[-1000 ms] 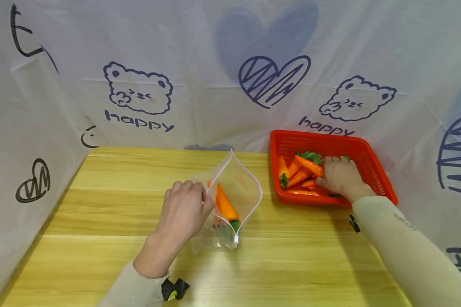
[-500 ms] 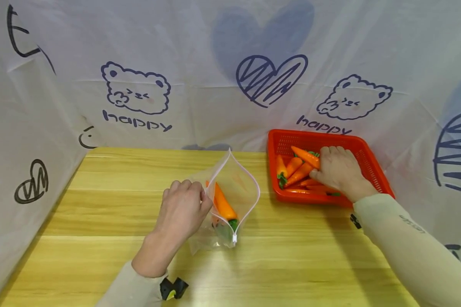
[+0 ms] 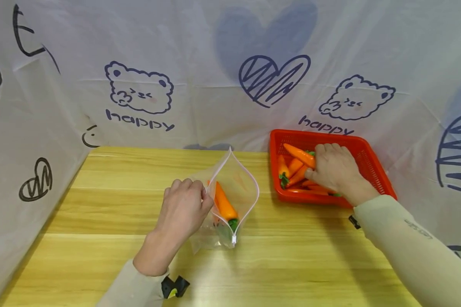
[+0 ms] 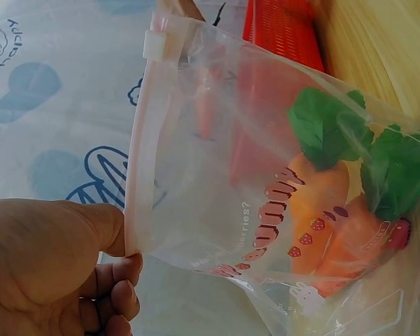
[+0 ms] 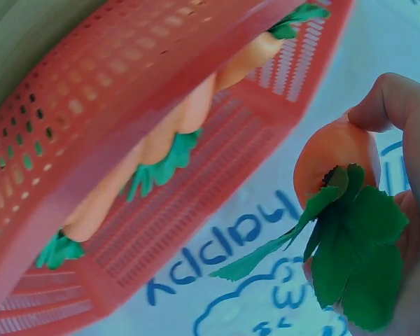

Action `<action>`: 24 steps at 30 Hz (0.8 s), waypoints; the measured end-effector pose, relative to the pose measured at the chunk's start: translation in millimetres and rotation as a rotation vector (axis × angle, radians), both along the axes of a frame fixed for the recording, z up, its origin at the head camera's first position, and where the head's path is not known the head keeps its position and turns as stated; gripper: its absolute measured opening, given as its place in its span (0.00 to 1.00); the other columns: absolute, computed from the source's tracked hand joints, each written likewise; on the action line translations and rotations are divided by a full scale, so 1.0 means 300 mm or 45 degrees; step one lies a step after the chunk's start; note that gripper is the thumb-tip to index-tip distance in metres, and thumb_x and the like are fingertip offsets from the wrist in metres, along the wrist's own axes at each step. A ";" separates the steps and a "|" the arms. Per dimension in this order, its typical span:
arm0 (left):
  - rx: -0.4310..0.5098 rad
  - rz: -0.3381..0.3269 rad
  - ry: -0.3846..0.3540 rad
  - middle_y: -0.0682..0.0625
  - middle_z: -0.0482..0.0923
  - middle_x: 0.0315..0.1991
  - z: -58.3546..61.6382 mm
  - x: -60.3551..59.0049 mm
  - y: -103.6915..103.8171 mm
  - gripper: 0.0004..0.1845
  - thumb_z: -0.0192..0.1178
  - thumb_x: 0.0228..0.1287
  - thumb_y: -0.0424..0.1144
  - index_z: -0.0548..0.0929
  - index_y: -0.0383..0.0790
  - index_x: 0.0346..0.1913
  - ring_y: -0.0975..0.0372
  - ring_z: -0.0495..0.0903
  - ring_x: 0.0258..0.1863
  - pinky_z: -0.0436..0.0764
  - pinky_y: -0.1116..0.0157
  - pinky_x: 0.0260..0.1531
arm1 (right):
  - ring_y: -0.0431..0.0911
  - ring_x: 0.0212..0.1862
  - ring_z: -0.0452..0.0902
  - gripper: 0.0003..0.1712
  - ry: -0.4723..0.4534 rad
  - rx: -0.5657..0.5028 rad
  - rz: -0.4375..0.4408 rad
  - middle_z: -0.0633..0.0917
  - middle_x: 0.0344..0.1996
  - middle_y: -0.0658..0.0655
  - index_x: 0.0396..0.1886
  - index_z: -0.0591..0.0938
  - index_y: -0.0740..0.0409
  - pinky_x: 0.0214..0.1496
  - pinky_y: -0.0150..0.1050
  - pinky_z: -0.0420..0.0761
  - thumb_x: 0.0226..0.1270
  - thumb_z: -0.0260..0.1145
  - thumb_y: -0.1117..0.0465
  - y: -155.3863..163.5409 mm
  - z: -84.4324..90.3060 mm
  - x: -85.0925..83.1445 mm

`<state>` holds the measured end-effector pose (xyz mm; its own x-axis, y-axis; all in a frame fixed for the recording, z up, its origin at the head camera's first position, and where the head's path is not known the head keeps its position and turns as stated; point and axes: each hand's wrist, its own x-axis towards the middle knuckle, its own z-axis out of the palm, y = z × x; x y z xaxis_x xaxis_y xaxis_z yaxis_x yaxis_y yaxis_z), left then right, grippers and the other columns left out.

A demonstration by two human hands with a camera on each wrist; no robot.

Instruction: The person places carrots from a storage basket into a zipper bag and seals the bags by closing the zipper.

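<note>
Carrot (image 3: 299,155), one: clamped in the right grip (image 3: 336,170), over the basket (image 3: 299,197); long axis slanting out left of that grip, tip pointing left and away from the person, leaves (image 5: 360,259) at the palm end.
Bag (image 3: 246,192), one: mouth spread, left of the right grip and nearer the person; rim pinched in the left grip (image 3: 184,207), the closer hand.

One basket (image 3: 297,198), one bag (image 3: 243,189), two bagged carrots (image 3: 224,206)
</note>
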<state>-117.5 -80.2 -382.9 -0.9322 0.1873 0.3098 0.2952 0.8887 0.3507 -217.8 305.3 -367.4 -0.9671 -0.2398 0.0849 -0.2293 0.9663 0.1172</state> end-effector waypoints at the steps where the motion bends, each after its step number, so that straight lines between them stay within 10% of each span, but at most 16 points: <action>1: 0.000 -0.001 0.006 0.51 0.69 0.23 0.000 0.000 0.000 0.12 0.64 0.65 0.37 0.75 0.43 0.25 0.53 0.67 0.27 0.63 0.60 0.30 | 0.60 0.39 0.72 0.25 -0.001 -0.002 0.003 0.76 0.31 0.62 0.36 0.70 0.63 0.44 0.53 0.73 0.63 0.68 0.47 -0.009 0.007 0.005; 24: -0.017 0.003 0.121 0.50 0.67 0.22 0.006 -0.003 0.011 0.11 0.63 0.63 0.35 0.74 0.41 0.24 0.51 0.66 0.27 0.62 0.60 0.29 | 0.49 0.24 0.72 0.19 -0.133 -0.177 0.090 0.75 0.22 0.53 0.30 0.73 0.55 0.28 0.42 0.69 0.58 0.69 0.46 -0.369 0.259 0.269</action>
